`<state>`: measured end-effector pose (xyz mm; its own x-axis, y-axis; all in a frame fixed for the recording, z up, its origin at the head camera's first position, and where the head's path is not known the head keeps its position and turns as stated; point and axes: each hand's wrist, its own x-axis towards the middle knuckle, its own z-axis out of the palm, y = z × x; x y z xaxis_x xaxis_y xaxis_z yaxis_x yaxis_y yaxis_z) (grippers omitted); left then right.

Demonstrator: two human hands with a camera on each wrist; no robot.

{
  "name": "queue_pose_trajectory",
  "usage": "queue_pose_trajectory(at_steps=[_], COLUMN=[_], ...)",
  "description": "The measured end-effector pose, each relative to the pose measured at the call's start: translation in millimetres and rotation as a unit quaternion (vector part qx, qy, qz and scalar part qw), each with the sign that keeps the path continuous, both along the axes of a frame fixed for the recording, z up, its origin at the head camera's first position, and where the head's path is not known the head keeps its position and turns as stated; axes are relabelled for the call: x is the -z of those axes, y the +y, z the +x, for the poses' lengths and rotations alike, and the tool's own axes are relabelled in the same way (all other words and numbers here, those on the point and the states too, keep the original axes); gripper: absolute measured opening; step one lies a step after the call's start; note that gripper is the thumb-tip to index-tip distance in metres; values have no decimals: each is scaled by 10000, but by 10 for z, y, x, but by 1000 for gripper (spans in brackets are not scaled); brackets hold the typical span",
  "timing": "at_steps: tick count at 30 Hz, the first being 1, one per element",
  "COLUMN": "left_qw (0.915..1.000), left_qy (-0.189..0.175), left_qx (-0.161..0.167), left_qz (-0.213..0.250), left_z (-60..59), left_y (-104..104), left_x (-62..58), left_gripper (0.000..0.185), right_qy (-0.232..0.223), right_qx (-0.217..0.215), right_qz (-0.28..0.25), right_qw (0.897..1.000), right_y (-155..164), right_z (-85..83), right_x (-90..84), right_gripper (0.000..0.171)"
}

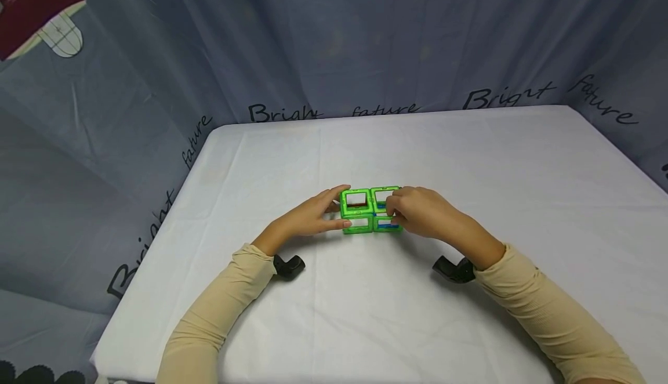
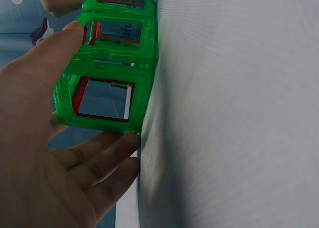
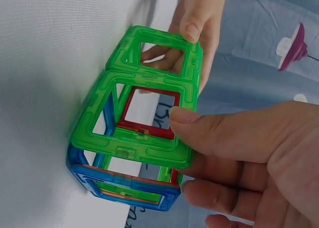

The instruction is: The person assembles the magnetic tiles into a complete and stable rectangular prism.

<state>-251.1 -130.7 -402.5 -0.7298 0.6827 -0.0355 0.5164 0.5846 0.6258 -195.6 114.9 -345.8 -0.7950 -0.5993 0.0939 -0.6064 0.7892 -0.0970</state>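
A boxy block of magnetic tiles (image 1: 373, 203), two cubes joined side by side, sits mid-table with green frames on its top and front. In the right wrist view its right end has a blue tile (image 3: 76, 157), and a red tile (image 3: 144, 130) shows through the green frames. My left hand (image 1: 308, 214) holds the left end, thumb at the front top edge and fingers around the side. My right hand (image 1: 425, 213) pinches the right cube, its thumb on a green frame and its fingers partly hidden behind.
The block rests on a white cloth-covered table (image 1: 323, 314). Black curved pieces (image 1: 290, 268) stick out below each wrist. A grey-blue curtain (image 1: 396, 42) with printed lettering and lamps hangs behind the table and along its left side.
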Motion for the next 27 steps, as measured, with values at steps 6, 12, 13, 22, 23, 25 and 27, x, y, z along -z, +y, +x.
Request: queue_pose_trajectory(at_steps=[6, 12, 13, 22, 23, 25, 27], left_qw=[10000, 10000, 10000, 10000, 10000, 10000, 10000], left_qy=[3, -3, -11, -26, -29, -37, -36], left_qx=[-7, -20, -21, -15, -15, -22, -19], left_qz=[2, -48, -48, -43, -54, -68, -72], left_z=[-9, -12, -12, -11, -10, -8, -6], left_y=[-3, -1, 0, -3, -1, 1, 4], left_x=[24, 29, 29, 24, 24, 23, 20], left_gripper=[81, 82, 82, 82, 82, 82, 81], right_qy=[150, 179, 165, -100, -130, -167, -187], right_qx=[45, 30, 40, 208, 212, 223, 238], right_qz=[-23, -48, -41, 19, 19, 26, 28], right_qw=[9999, 9998, 9998, 9997, 9997, 9996, 9995], right_y=[14, 35, 37, 47, 50, 55, 59], right_z=[2, 9, 7, -8, -9, -13, -16], right_x=[7, -9, -11, -20, -21, -23, -27], right_gripper=[14, 15, 15, 14, 13, 13, 13])
